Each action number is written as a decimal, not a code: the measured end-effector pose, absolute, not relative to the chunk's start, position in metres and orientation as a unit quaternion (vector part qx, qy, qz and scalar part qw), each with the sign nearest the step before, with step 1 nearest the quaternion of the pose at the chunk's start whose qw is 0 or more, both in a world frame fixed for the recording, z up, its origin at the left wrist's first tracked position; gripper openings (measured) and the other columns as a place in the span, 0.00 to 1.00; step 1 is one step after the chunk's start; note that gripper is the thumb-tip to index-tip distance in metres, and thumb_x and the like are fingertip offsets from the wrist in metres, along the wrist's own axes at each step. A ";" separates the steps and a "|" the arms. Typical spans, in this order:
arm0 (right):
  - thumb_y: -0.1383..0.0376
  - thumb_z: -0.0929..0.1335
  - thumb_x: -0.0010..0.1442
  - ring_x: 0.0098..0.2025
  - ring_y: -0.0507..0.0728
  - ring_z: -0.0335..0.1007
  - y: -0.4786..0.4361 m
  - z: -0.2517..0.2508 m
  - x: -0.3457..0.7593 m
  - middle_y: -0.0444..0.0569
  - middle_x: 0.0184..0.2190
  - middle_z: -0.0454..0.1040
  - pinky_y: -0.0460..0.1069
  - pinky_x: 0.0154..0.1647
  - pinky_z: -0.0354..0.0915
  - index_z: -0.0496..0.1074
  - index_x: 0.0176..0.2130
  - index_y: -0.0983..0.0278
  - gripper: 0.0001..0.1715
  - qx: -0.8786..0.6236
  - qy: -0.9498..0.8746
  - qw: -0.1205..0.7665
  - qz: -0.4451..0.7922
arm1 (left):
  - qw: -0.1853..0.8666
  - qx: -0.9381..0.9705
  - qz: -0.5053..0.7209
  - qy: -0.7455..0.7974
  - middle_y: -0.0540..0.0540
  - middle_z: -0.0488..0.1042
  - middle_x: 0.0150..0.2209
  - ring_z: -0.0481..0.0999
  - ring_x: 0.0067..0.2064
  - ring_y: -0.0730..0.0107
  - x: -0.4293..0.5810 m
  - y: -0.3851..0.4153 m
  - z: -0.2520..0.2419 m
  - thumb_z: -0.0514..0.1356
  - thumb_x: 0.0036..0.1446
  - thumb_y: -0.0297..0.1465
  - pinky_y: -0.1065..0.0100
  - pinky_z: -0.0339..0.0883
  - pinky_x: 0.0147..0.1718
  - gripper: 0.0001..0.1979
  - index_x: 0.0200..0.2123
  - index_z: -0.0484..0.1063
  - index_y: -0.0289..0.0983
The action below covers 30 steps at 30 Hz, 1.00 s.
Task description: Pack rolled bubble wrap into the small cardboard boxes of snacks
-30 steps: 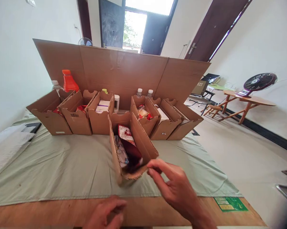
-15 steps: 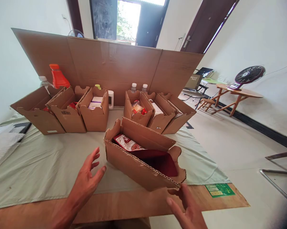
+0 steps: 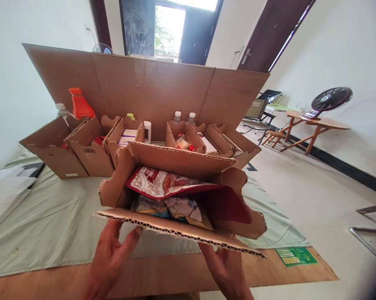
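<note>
- Cardboard box [image 3: 175, 158], long and open-topped, is held up off the bench [image 3: 169, 277] in front of the person. It is tipped toward them, so its inside shows.
- A red-and-white snack packet [image 3: 156, 183] lies in it over other printed packets [image 3: 178, 208]. They are slumped toward the near wall, probably because of the tilt.
- Left hand [image 3: 111, 256] is spread wide under the box's near-left end. Its fingers and thumb press up against the cardboard, propping it rather than pinching.
- Right hand [image 3: 225, 266] reaches beneath the near-right end. The box hides its fingers, so I cannot tell how far it is closed.
- One hand under each end seems meant to keep the long box steady.
- A green cloth [image 3: 50, 216] covers the bench below.
- Similar boxes [image 3: 90, 154] stand in a row against an upright cardboard sheet [image 3: 150, 87]. An orange bottle [image 3: 79, 104] stands behind them.
</note>
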State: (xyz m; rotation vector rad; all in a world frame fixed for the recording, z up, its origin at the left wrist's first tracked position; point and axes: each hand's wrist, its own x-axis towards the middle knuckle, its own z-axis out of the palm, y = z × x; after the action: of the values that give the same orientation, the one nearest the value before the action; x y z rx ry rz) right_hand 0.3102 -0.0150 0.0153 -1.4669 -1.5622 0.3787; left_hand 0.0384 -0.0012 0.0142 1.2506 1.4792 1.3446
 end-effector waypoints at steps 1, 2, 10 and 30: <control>0.49 0.67 0.62 0.31 0.64 0.75 -0.012 0.015 0.308 0.52 0.29 0.79 0.57 0.35 0.74 0.80 0.38 0.58 0.19 -0.589 -0.638 0.471 0.155 | 0.363 0.483 0.524 0.600 0.41 0.80 0.45 0.77 0.53 0.48 0.035 -0.004 0.015 0.67 0.52 0.47 0.53 0.73 0.53 0.23 0.47 0.76 0.39; 0.49 0.67 0.62 0.29 0.63 0.74 -0.009 0.016 0.305 0.52 0.28 0.79 0.56 0.34 0.74 0.79 0.36 0.58 0.19 -0.582 -0.640 0.476 0.160 | 0.353 0.476 0.521 0.615 0.41 0.80 0.44 0.78 0.52 0.47 0.032 -0.006 0.015 0.67 0.52 0.48 0.53 0.74 0.51 0.24 0.46 0.76 0.40; 0.50 0.69 0.60 0.51 0.67 0.75 0.018 0.030 0.284 0.57 0.49 0.79 0.61 0.56 0.70 0.73 0.56 0.62 0.30 -0.552 -0.635 0.460 0.284 | 0.410 0.403 0.494 0.653 0.39 0.70 0.63 0.76 0.58 0.47 0.032 -0.031 -0.027 0.63 0.53 0.51 0.53 0.74 0.52 0.39 0.65 0.61 0.43; 0.61 0.65 0.64 0.50 0.63 0.75 0.127 0.058 0.344 0.54 0.49 0.80 0.58 0.50 0.69 0.75 0.51 0.59 0.18 -0.548 -0.687 0.468 0.092 | 0.245 0.510 0.435 0.700 0.40 0.79 0.48 0.78 0.33 0.59 0.014 0.043 -0.048 0.58 0.52 0.46 0.62 0.70 0.27 0.31 0.56 0.67 0.35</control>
State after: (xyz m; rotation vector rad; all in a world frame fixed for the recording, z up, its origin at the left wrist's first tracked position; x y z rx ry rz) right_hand 0.3437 0.1273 0.0577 -1.3444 -1.6854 0.2263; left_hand 0.0135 0.0432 -0.0480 1.3926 1.9119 1.1874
